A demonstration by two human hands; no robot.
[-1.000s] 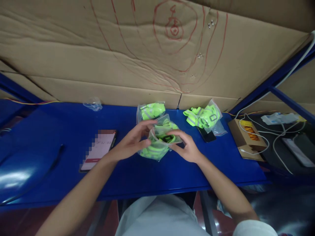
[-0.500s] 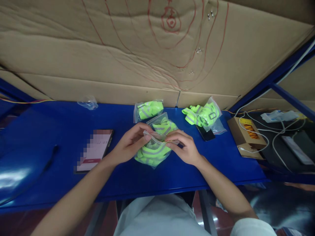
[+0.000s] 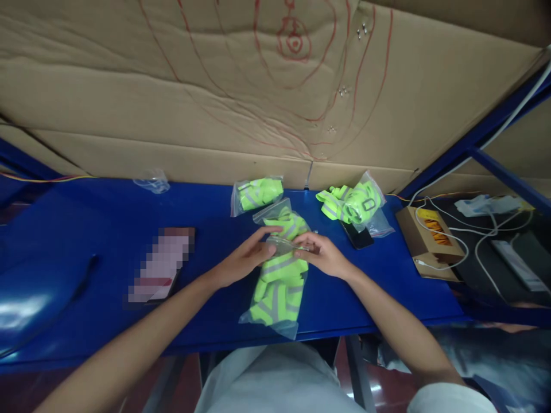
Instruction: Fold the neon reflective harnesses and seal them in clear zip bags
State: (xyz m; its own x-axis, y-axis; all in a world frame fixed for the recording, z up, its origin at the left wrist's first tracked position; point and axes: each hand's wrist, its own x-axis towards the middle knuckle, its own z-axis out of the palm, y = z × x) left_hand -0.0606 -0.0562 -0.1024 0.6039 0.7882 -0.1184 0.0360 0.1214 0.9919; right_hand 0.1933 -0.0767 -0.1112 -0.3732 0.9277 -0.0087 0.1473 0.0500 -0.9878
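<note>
Blue-topped workbench (image 3: 86, 229) runs under your arms, with creased brown cardboard (image 3: 172, 86) walling it off behind. Half a second ago the clear plastic bag of neon-yellow reflective straps (image 3: 278, 289) sat bunched between your palms; now it lies stretched flat toward you, its bottom reaching the bench's near edge, which suggests the filling is over and the mouth is being closed. Your left hand (image 3: 243, 261) and right hand (image 3: 325, 255) meet at the bag's top edge, fingers pressed together and pinching that strip. Farther back lie a second filled bag (image 3: 256, 193) and a loose heap of straps (image 3: 350, 203), with a dark phone (image 3: 357, 235) just beside it.
</note>
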